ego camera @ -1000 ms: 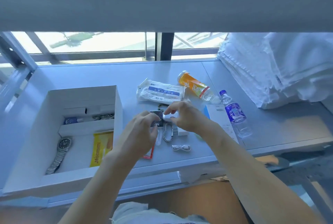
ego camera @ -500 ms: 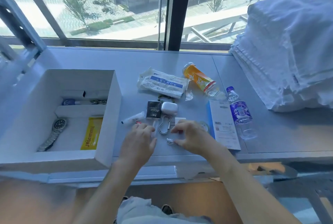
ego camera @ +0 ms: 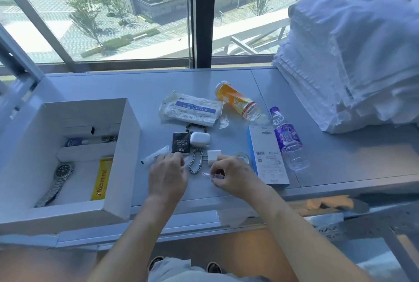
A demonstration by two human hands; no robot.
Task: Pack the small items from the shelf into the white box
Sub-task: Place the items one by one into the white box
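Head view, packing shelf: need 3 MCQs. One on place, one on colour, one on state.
1. Where is the wristwatch?
A. In the white box
B. Beside the purple-label bottle
C. On the towels

2. What colour is the earbud case?
A. Orange
B. White
C. Black

3. What is the right hand doing?
A. Resting flat
B. Lifting the orange bottle
C. Pinching a small white cable

Key: 1 A, it lies on the box floor; 2 B, white shell; 3 C, fingers curled on the cable.
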